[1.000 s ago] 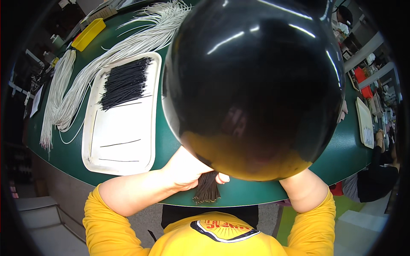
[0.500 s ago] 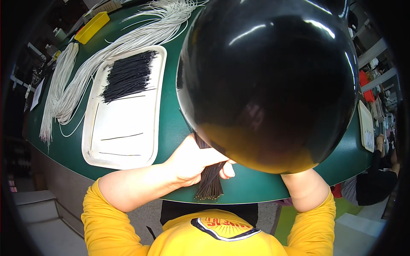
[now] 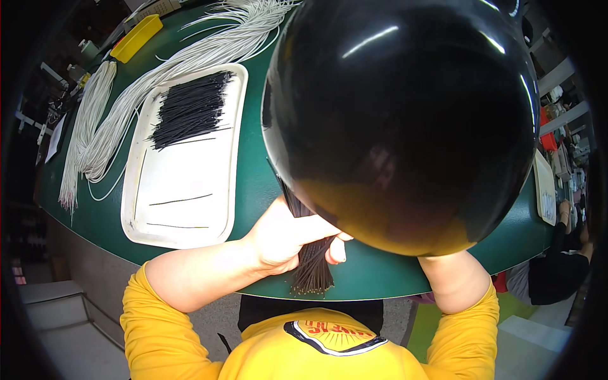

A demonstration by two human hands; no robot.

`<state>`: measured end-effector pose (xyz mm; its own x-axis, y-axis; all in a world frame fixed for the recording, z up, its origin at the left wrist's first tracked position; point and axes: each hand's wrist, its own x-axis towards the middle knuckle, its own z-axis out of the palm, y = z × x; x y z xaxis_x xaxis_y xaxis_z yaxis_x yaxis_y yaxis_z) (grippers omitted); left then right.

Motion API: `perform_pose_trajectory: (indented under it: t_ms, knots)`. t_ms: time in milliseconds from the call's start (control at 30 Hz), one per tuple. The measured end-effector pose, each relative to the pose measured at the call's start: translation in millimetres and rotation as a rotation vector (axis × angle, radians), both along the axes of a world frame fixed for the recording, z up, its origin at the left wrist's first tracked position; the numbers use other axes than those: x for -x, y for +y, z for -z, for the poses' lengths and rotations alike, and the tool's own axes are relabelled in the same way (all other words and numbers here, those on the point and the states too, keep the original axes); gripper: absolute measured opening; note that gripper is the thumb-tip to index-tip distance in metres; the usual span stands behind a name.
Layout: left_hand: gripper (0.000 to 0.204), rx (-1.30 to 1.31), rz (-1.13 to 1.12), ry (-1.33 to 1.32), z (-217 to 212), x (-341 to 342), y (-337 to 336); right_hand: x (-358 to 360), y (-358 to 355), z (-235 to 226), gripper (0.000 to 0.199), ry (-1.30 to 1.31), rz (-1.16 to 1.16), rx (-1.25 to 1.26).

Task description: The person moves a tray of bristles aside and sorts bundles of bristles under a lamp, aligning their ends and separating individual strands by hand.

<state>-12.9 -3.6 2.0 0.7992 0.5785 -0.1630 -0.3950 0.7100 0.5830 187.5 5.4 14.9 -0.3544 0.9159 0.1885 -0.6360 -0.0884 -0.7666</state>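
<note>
A bundle of thin black wires (image 3: 315, 266) is held in my left hand (image 3: 278, 237) close to the near edge of the green table. My fingers wrap round it, and its lower ends fan out below my palm with small pale tips. A large glossy black dome (image 3: 399, 126) hangs over the work and hides the bundle's upper end. Behind the dome my right hand is out of sight; only my right wrist (image 3: 446, 272) and forearm show below its rim. On my left lies a white tray (image 3: 180, 221) with a pile of black wires (image 3: 193, 111) and several loose ones.
Long white wires (image 3: 139, 95) lie in hanks along the far left of the green table (image 3: 256, 126). A yellow bin (image 3: 137, 38) sits behind them. At the right edge are another pale tray (image 3: 544, 190) and another person's arm (image 3: 563, 212).
The dome sits slightly further right and higher in the picture. My left hand keeps its hold on the bundle, whose lower ends have shifted a little; my right forearm is nearly unmoved.
</note>
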Motion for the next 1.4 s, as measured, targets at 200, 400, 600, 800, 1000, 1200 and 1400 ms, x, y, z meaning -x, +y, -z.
perform_pose_trajectory:
  t_ms: [200,400,600,800,1000,1200,1400]
  knots:
    - [0.012,-0.065,0.002,0.115,1,2,-1,-10,-9,2,0.022,0.045,0.078,0.012]
    - [0.012,-0.047,-0.005,0.065,2,0,0,-11,-11,3,0.023,0.083,0.174,0.022]
    - [0.012,-0.057,-0.015,0.012,2,0,-1,-5,-14,3,0.024,0.123,0.266,0.030]
    - [0.013,-0.053,0.005,0.118,-3,-2,-1,-19,-16,2,0.025,0.158,0.351,0.037]
    - [0.010,0.077,0.022,0.207,4,-5,-2,-39,-6,-30,0.016,-0.391,0.676,0.263]
    - [0.009,-0.021,-0.027,0.168,3,-3,-3,-30,-6,-17,0.018,-0.379,0.618,0.191]
    - [0.007,0.040,-0.050,0.025,5,1,-2,0,-23,8,0.034,-0.712,0.274,-0.338]
